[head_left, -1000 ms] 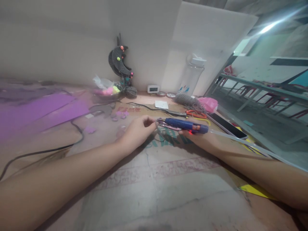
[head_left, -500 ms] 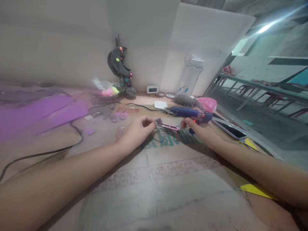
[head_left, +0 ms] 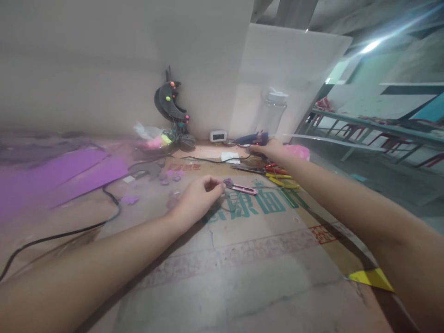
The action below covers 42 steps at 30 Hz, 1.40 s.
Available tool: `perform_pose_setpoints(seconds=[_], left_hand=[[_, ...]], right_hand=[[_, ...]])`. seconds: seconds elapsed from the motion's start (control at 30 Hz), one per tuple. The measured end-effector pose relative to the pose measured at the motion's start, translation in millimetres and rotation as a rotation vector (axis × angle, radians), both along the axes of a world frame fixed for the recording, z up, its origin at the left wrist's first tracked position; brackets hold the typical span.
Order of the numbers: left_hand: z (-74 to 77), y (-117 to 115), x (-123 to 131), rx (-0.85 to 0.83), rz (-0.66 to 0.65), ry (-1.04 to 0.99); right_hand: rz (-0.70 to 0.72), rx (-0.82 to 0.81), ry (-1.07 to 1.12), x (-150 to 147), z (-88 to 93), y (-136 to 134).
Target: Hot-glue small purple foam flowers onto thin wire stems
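Note:
My left hand point(head_left: 201, 196) is closed in a pinch on a small purple flower point(head_left: 228, 182). A slim pink slotted piece, which looks like a hair clip point(head_left: 244, 189), extends right from the flower; whether they are joined I cannot tell. A thin grey strand point(head_left: 233, 209) loops below them. Farther back, my right hand point(head_left: 268, 149) is wrapped round a blue hot glue gun point(head_left: 248, 138), with a small red light showing near the fingers. The glue gun's nozzle points left, close to the small white clock point(head_left: 218, 136).
Pliers with red handles point(head_left: 274, 169) and yellow-handled pliers point(head_left: 282, 180) lie under my right forearm. A clear bottle point(head_left: 272, 113), a dark crescent ornament point(head_left: 168, 99) and a bowl of colourful bits point(head_left: 154, 143) stand behind. Purple sheets point(head_left: 79, 162) and a black cable point(head_left: 69, 229) lie left.
My right hand has carried the glue gun back and to the left, uncovering the pliers. My left hand keeps its pinch on the flower. The view has tilted slightly.

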<state>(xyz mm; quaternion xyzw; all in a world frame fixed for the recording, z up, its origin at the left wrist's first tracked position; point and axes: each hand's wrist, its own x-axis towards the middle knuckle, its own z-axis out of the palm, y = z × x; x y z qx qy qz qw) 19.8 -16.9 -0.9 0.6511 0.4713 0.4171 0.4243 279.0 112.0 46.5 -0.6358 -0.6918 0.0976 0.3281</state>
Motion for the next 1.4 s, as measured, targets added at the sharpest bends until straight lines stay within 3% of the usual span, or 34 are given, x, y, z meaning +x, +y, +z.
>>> perform_pose_setpoints(seconds=[0.13, 0.3, 0.47, 0.53, 0.63, 0.8, 0.9, 0.97, 1.07, 1.23, 1.3, 1.4], left_hand=[[1.0, -0.1, -0.2, -0.015, 0.002, 0.009], [1.6, -0.2, 0.6, -0.008, 0.008, 0.01], [-0.7, 0.9, 1.1, -0.003, -0.001, -0.009], [-1.2, 0.8, 1.1, 0.0, -0.005, -0.009], [-0.9, -0.1, 0.9, -0.014, -0.02, -0.029], [-0.4, 0.7, 0.4, 0.041, 0.004, 0.0], [-1.1, 2.8, -0.1, 0.057, -0.002, 0.029], [-1.6, 3.6, -0.4, 0.054, -0.004, 0.035], [-0.7, 2.4, -0.6, 0.055, 0.002, 0.053], [3.2, -2.5, -0.4, 0.036, -0.006, 0.068], [3.9, -3.4, -0.4, 0.03, -0.023, 0.061], [3.6, -3.6, -0.4, 0.023, -0.055, 0.061]], right_hand=[[-0.019, -0.1, -0.053, -8.6, -16.0, 16.9], [0.041, -0.134, -0.168, -6.4, -18.4, 5.4], [-0.003, 0.057, -0.693, 4.4, -10.0, -30.1], [0.045, 0.164, -0.774, 1.5, -7.3, -48.7], [0.184, 0.187, -0.504, -15.8, -5.0, -80.6], [0.486, -0.212, 0.113, -60.0, -16.5, -131.5], [0.595, -0.492, 0.386, -78.1, -28.2, -146.7], [0.653, -0.569, 0.52, -82.5, -31.5, -149.2], [0.65, -0.363, 0.479, -77.0, -28.7, -145.0], [0.536, 0.289, -0.127, -54.3, -28.5, -127.2], [0.548, 0.43, -0.304, -49.2, -33.3, -121.5], [0.581, 0.572, -0.401, -48.4, -38.5, -118.9]])
